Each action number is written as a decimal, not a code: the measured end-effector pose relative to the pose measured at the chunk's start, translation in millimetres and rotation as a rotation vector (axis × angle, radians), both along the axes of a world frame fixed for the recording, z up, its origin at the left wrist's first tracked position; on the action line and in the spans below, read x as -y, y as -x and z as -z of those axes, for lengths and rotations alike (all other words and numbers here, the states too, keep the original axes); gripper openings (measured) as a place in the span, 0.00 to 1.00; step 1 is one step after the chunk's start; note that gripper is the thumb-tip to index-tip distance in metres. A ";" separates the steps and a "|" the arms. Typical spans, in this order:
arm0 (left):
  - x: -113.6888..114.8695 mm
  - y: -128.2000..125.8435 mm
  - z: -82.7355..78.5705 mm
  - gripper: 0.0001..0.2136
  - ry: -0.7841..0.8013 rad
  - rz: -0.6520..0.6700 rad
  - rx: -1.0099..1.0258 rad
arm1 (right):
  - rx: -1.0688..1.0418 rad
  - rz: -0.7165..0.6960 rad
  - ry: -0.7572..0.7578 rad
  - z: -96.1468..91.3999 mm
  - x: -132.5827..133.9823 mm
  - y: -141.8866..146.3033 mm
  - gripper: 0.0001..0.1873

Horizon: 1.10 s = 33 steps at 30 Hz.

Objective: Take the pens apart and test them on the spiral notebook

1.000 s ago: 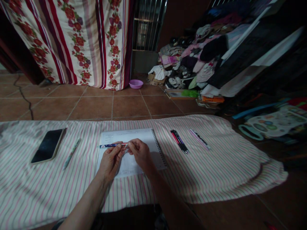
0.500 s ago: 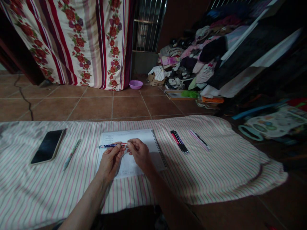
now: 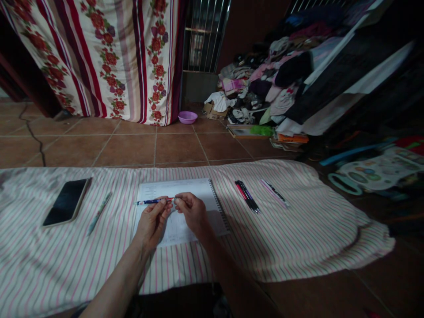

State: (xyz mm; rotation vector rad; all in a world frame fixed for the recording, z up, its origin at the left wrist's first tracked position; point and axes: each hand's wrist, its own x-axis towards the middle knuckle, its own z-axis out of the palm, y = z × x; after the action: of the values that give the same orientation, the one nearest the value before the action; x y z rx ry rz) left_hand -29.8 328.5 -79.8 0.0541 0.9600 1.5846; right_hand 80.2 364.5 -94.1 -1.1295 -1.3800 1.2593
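Over the notebook (image 3: 179,227): blue pen (image 3: 147,202) held nearly level, patterned barrel pointing left, red section near the fingertips at the other end. Left hand (image 3: 152,221): grasping blue pen, thumb against fingers around the barrel toward the red section. Right hand (image 3: 192,213): fingertips pinched at the right end of blue pen, close beside the left fingertips; exact part between them too small to make out. Contact between hands and page: not clear. Notebook: flat on the striped cloth (image 3: 298,238), faint print or writing on the page, spiral binding along the right edge. Left of notebook: green pen (image 3: 99,214), lying aslant, apart from the page; farther left, phone (image 3: 67,203), dark screen up, pale case edge visible. Right of notebook: pen bundle (image 3: 247,197), side by side, red, black and purple among the colours; beyond that, pen pair (image 3: 274,193), one pink, one black and white, likewise aslant. Beyond the cloth: brown tiles (image 3: 132,148), cable (image 3: 33,132) at left, floral curtain (image 3: 115,57), purple basin (image 3: 187,117) near the curtain's lower right corner, heap of clothes (image 3: 265,79) at upper right. Lighting: dim.
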 end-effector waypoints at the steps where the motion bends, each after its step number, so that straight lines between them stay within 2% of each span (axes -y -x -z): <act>1: 0.0 0.0 -0.3 0.07 0.001 0.001 0.002 | -0.003 -0.003 -0.003 0.1 0.1 0.1 0.08; 9: 0.4 0.1 -0.3 0.07 -0.006 0.004 0.100 | -0.041 -0.034 -0.014 -0.7 2.0 1.8 0.09; 19: 0.0 -0.5 -4.2 0.13 0.004 0.037 0.171 | -0.048 -0.031 -0.043 -6.7 4.1 1.2 0.10; 26: 0.8 -1.5 -2.6 0.08 0.017 0.022 0.155 | -0.001 -0.008 -0.055 -6.6 4.6 0.6 0.09; 33: 0.3 -1.1 0.4 0.08 -0.025 0.014 0.126 | -0.013 -0.010 -0.028 -5.0 3.8 1.4 0.09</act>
State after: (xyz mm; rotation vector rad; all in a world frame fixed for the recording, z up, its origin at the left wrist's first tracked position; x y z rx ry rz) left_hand -28.7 328.2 -80.3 -0.0211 0.8405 1.5678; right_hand 78.8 360.7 -89.0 -1.0949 -1.3914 1.2484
